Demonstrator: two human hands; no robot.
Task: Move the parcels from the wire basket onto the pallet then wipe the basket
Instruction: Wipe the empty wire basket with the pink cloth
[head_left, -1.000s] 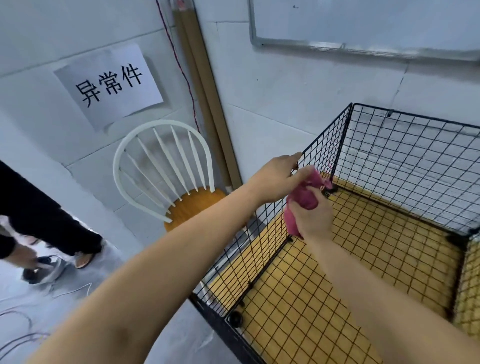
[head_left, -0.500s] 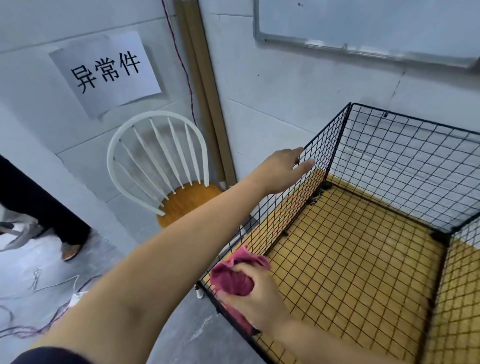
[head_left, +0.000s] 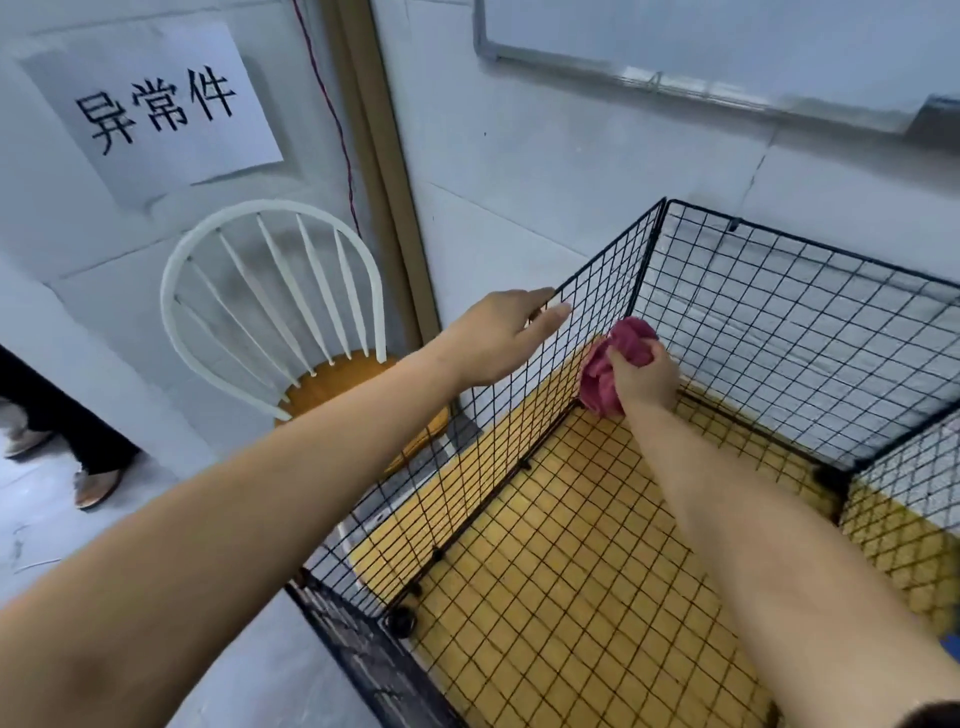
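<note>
Head view: left hand (head_left: 500, 339), fingers straight, braces the wire basket (head_left: 779, 332) at its left wall's rim. Inside that wall, near the far corner, right hand (head_left: 645, 378) clenches a pink cloth (head_left: 615, 358). Wipe along the wires with even pressure.

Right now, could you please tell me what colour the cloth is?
Pink, a deep magenta shade; the head view shows the cloth clearly.

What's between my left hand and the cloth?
Only one wire side of the basket: left hand at its rim, cloth inside it, seen in the head view.
</note>
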